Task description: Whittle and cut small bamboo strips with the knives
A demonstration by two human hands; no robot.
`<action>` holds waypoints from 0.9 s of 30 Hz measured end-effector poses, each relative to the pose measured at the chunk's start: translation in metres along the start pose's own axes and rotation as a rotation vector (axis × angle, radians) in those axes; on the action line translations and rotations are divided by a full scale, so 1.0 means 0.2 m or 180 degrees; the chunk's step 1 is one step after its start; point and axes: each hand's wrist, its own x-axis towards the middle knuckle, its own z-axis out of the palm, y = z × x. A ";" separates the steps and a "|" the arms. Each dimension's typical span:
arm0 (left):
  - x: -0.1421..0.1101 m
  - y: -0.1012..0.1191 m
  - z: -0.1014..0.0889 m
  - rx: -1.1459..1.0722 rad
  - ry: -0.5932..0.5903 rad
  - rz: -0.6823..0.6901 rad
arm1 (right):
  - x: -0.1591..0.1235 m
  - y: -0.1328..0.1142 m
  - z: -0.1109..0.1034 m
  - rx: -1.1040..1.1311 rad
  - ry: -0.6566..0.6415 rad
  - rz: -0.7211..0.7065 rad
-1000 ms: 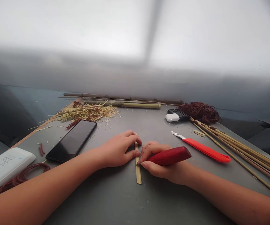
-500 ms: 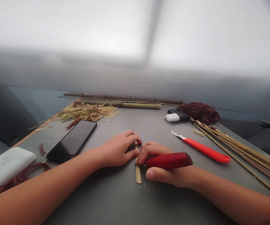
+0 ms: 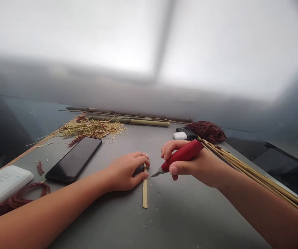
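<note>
My left hand [image 3: 128, 171] grips a flat bamboo strip [image 3: 145, 193] against the grey tabletop, thumb and fingers closed around its upper part. The strip's lower length lies bare, pointing toward me. In my right hand [image 3: 190, 164] is a craft knife [image 3: 181, 155] with a red handle and a short pointed blade. Its tip hovers just right of the strip, apart from it, as far as I can see. The strip's far end is mostly covered by my left fingers.
A black phone [image 3: 73, 159] and a white device with a display [image 3: 6, 183] lie left. Behind them is a heap of shavings [image 3: 94, 128]. Bamboo poles [image 3: 149, 122] lie at the back. Brown cord [image 3: 208, 131], a white case [image 3: 180, 136] and thin bamboo sticks [image 3: 244, 164] are right.
My right hand has lifted the knife up and right, off the strip, and its blade now shows. My left hand still holds the strip. The red cutter on the right is now hidden.
</note>
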 end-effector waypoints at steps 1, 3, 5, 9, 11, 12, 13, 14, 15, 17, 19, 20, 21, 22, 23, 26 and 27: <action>0.00 0.00 0.00 0.0004 0.0006 0.0010 | -0.01 -0.02 -0.01 0.0145 -0.0053 0.0060; 0.00 0.01 -0.01 0.0034 0.0011 0.0007 | -0.02 -0.02 -0.02 0.0478 -0.0077 0.0191; 0.00 0.01 -0.01 0.0054 -0.0014 -0.0025 | -0.03 -0.01 -0.03 0.0717 0.0021 0.0258; 0.01 -0.01 -0.02 -0.0082 0.0002 -0.0012 | -0.03 0.03 -0.08 -0.0099 0.0211 0.0317; 0.01 -0.02 -0.02 -0.0196 0.0028 0.0026 | -0.04 0.03 -0.10 -0.0967 0.0093 0.0310; 0.01 -0.02 -0.02 -0.0233 0.0028 0.0023 | -0.05 0.03 -0.11 -0.1371 0.0019 0.0275; 0.02 -0.03 -0.02 -0.0248 0.0026 0.0013 | -0.07 0.03 -0.12 -0.1756 -0.0041 0.0235; 0.02 -0.03 -0.02 -0.0247 0.0026 -0.0003 | -0.08 0.02 -0.11 -0.2135 -0.0076 0.0196; 0.02 -0.03 -0.02 -0.0236 0.0027 -0.0017 | -0.09 0.02 -0.11 -0.2506 -0.0103 0.0162; 0.02 -0.04 -0.01 -0.0213 0.0026 -0.0019 | -0.12 0.03 -0.08 -0.3155 -0.0194 0.0106; 0.02 -0.04 -0.01 -0.0212 0.0027 -0.0011 | -0.13 0.05 -0.05 -0.3512 -0.0308 -0.0019; 0.02 -0.04 -0.02 -0.0217 0.0022 -0.0012 | -0.13 0.06 -0.03 -0.3584 -0.0327 -0.0116; 0.02 -0.04 -0.02 -0.0222 0.0016 -0.0016 | -0.14 0.07 -0.02 -0.3610 -0.0336 -0.0218; 0.02 -0.03 -0.02 -0.0226 0.0006 -0.0026 | -0.13 0.08 -0.01 -0.3618 -0.0339 -0.0316; 0.03 -0.03 -0.02 -0.0226 -0.0005 -0.0036 | -0.13 0.09 -0.01 -0.3627 -0.0356 -0.0396; 0.03 -0.03 -0.03 -0.0215 -0.0027 -0.0057 | -0.12 0.09 0.01 -0.3835 -0.0464 -0.0534; 0.04 -0.03 -0.03 -0.0208 -0.0026 -0.0062 | -0.12 0.09 0.02 -0.4015 -0.0461 -0.0583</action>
